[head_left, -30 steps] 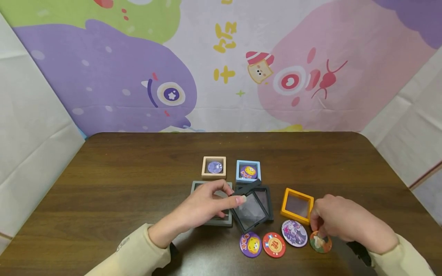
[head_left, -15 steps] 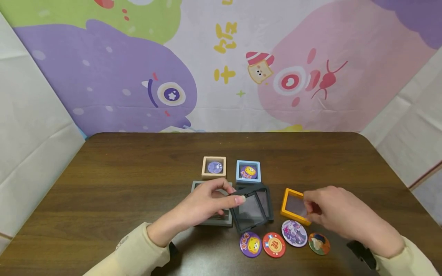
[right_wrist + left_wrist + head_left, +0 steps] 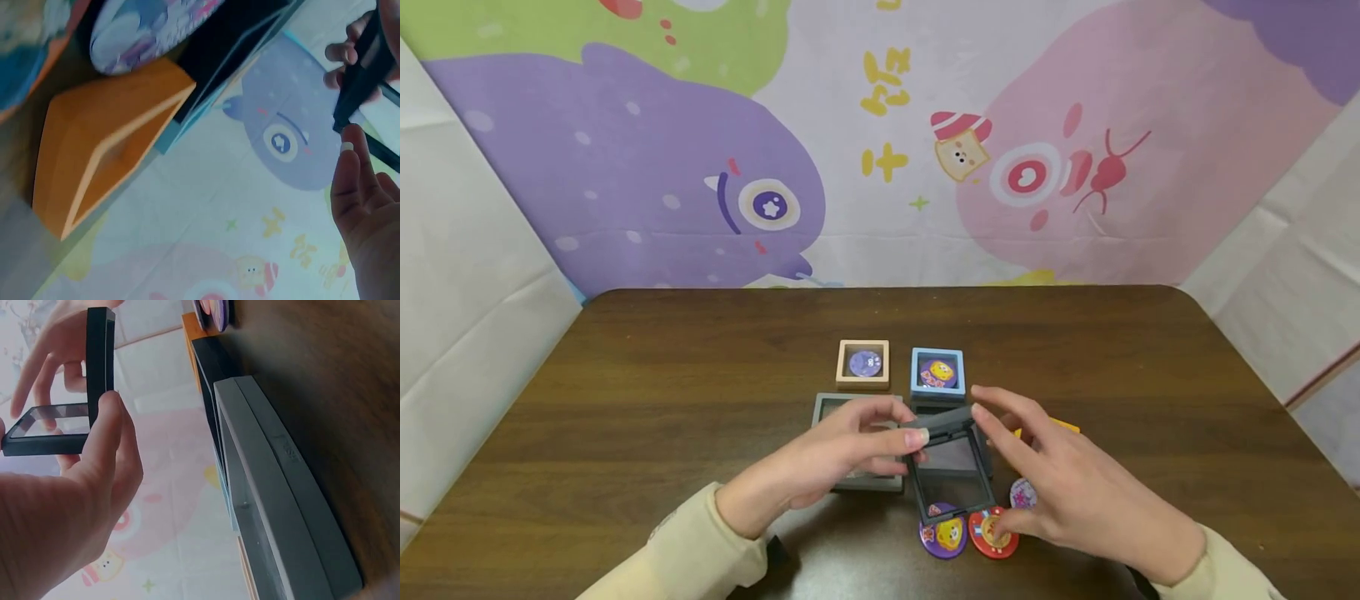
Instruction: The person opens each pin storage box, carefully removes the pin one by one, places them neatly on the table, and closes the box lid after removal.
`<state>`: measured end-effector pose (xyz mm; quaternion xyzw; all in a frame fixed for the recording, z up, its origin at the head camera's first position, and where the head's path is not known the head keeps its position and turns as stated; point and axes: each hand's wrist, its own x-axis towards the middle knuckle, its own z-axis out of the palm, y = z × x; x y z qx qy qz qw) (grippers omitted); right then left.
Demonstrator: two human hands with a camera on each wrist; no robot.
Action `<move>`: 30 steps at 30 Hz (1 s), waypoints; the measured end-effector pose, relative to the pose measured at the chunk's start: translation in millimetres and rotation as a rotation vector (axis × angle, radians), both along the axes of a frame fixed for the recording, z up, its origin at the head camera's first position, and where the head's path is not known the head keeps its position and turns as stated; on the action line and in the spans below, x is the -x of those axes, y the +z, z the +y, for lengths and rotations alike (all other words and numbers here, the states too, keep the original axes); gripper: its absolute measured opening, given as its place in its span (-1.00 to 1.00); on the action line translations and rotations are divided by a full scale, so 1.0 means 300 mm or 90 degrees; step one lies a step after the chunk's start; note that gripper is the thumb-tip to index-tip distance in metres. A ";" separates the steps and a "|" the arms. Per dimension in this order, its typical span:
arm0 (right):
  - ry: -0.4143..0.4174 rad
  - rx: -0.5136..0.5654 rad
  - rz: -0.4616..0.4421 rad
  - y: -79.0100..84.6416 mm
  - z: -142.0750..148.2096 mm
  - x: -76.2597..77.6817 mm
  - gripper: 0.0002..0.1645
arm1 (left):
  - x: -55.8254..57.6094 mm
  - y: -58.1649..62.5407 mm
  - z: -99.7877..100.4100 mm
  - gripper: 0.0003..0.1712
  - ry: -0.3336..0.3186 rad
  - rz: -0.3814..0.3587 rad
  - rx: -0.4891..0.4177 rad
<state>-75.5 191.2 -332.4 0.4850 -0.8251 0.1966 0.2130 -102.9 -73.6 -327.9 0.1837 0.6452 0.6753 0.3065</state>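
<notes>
My left hand (image 3: pixel 835 454) pinches a dark square display frame (image 3: pixel 951 423) between thumb and fingers, above the table. Its two hinged halves stand apart at roughly a right angle in the left wrist view, with clear film in the lower one. My right hand (image 3: pixel 1060 483) is at the frame's right corner, fingers extended and a fingertip touching it, thumb held apart. Below lie a purple bear badge (image 3: pixel 951 540), a red badge (image 3: pixel 1006 543) and a purple-white badge (image 3: pixel 1022 494), partly covered by the right hand. An orange-green badge (image 3: pixel 25 56) shows in the right wrist view.
A grey frame (image 3: pixel 275 469) lies under the left hand, with a black frame (image 3: pixel 215 359) beyond it. An orange frame (image 3: pixel 94 131) sits behind the right hand. Farther back stand a beige frame (image 3: pixel 842 375) and a blue frame (image 3: pixel 937 394), each containing a badge.
My right hand has left the orange-green badge and moved left, over the orange frame, to the dark frame. The dark frame's lower half has turned and swung toward the front.
</notes>
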 end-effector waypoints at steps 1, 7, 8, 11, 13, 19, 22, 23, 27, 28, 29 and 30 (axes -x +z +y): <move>-0.003 -0.002 0.004 -0.002 -0.004 -0.004 0.22 | -0.001 0.001 0.001 -0.58 -0.003 -0.001 -0.001; -0.028 0.001 0.014 -0.008 -0.011 -0.016 0.06 | -0.009 0.001 0.001 -0.54 -0.002 0.021 0.029; -0.027 0.007 0.017 -0.007 -0.013 -0.016 0.03 | -0.009 0.000 0.002 -0.53 -0.002 0.027 0.035; -0.024 0.025 0.016 0.000 -0.020 -0.019 -0.09 | -0.010 -0.005 0.005 -0.50 -0.004 0.043 0.048; -0.020 0.032 0.013 0.003 -0.023 -0.020 -0.19 | -0.012 -0.008 0.009 -0.47 -0.006 0.041 0.048; 0.021 0.064 0.028 0.011 -0.037 -0.020 -0.53 | -0.022 -0.021 0.022 -0.42 0.001 0.044 0.054; 0.049 0.081 0.058 0.016 -0.047 -0.018 -0.67 | -0.026 -0.032 0.027 -0.43 0.003 0.052 0.059; 0.054 0.084 0.067 0.018 -0.049 -0.018 -0.70 | -0.026 -0.036 0.028 -0.43 0.002 0.054 0.059; 0.061 0.083 0.085 0.023 -0.052 -0.022 -0.75 | -0.028 -0.046 0.032 -0.43 -0.009 0.049 0.054; 0.062 0.082 0.084 0.024 -0.052 -0.023 -0.75 | -0.028 -0.047 0.033 -0.42 -0.011 0.047 0.054; 0.064 0.082 0.084 0.024 -0.052 -0.024 -0.76 | -0.028 -0.048 0.033 -0.41 -0.014 0.045 0.054; 0.066 0.082 0.086 0.023 -0.052 -0.024 -0.77 | -0.029 -0.048 0.034 -0.41 -0.017 0.043 0.055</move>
